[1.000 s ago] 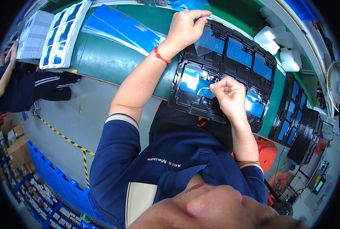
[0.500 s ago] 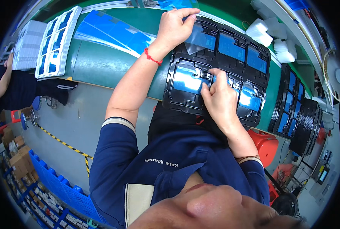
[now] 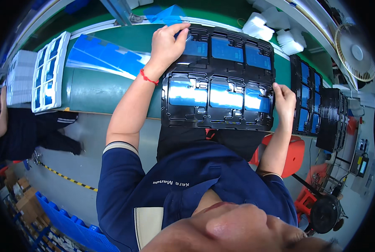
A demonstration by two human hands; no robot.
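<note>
The black tray [image 3: 183,122] lies on the green table [image 3: 107,96] in front of the person, and its near edge reaches out over the lap. It has two rows of three compartments, and a blue flat piece [image 3: 257,58] lies in each one. The pieces of the near row reflect strong white light.

The left hand [image 3: 169,43], with a red bracelet [image 3: 149,77] on its wrist, is at the far left corner of the tray, its thumb and forefinger stretched forward with the tips near each other. The right hand [image 3: 285,101] is at the right edge, with its thumb touching there and the fingers bent. At this small size I cannot tell whether either hand really pinches the tray or only rests on it.

To the left on the table are blue film sheets [image 3: 107,59], overlapping, and beyond them a white tray [image 3: 48,77] also with blue pieces. To the right stands another filled black tray [image 3: 307,94], just beside a stack of black trays [image 3: 332,119]. White packing pieces [image 3: 259,27] lie on the far side.
</note>
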